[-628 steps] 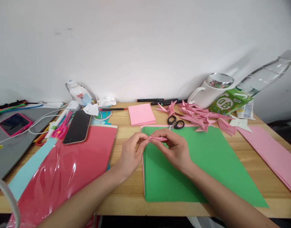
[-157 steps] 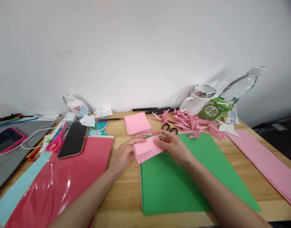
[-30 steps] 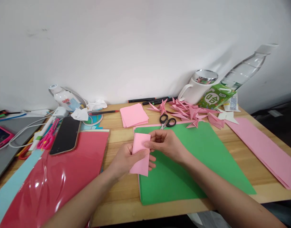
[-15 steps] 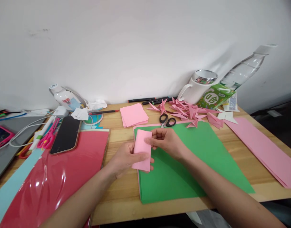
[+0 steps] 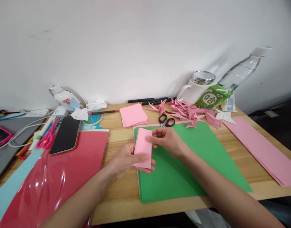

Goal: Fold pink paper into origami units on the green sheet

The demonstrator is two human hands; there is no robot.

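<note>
A folded pink paper rectangle (image 5: pixel 143 148) is held upright between both hands, just above the near left corner of a green sheet (image 5: pixel 190 161). My left hand (image 5: pixel 126 158) grips its lower end, thumb across the front and fingers behind. My right hand (image 5: pixel 168 141) pinches its upper right edge. A stack of pink paper squares (image 5: pixel 133 115) lies beyond the hands. Black-handled scissors (image 5: pixel 167 120) rest at the green sheet's far edge, beside a heap of folded pink paper pieces (image 5: pixel 190 111).
A red plastic-wrapped sheet (image 5: pixel 57 177) and a phone (image 5: pixel 66 134) lie to the left, with pink scissors (image 5: pixel 47 139), cables and a laptop (image 5: pixel 7 152). A white mug (image 5: pixel 195 88), green packet, water bottle (image 5: pixel 240 71) and pens (image 5: pixel 147 100) line the wall. Long pink sheets (image 5: pixel 261 148) lie at the right.
Since a second ago the pink rectangle has risen slightly and shifted right; my right fingers have slid along its upper edge. Earlier, I held a narrow folded pink piece, then a wider pink sheet.
</note>
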